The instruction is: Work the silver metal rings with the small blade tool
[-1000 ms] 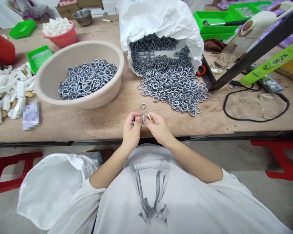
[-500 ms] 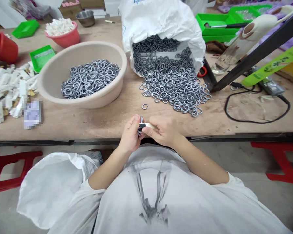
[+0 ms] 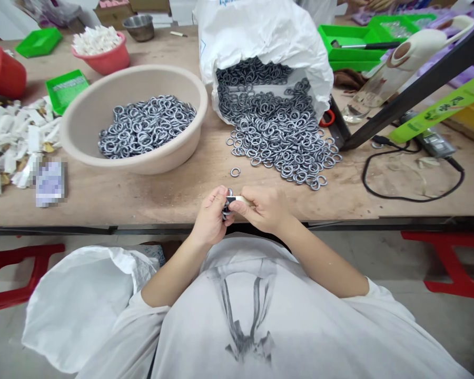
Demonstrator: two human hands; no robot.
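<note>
Along the near edge of the wooden table (image 3: pixel 174 195), the head view shows both hands nearly meeting at the middle. The left hand (image 3: pixel 210 216) pinches grey rings (image 3: pixel 230 191) between thumb and fingers; their number cannot be made out, as the fingers cover most of them. The right hand (image 3: pixel 263 208) clasps a small tool (image 3: pixel 240 199), pale at the grip and dark toward the left hand. Curled fingers conceal the rest of it, and whether its dark end touches a ring cannot be told.

One loose ring (image 3: pixel 235 172) lies just beyond the hands. Farther right, a ring pile (image 3: pixel 288 137) spills from a white sack (image 3: pixel 260 31), whose far end is cut off and whose inside is shadowed. Left of the sack stands a beige basin (image 3: pixel 75 137) holding more rings. At right, a black bar (image 3: pixel 418 95) slants upward, and a green strip (image 3: pixel 442 108) crosses a grey device (image 3: pixel 436 143), hiding part of it. A purple item (image 3: pixel 50 183) at left is pixelated and unreadable.
</note>
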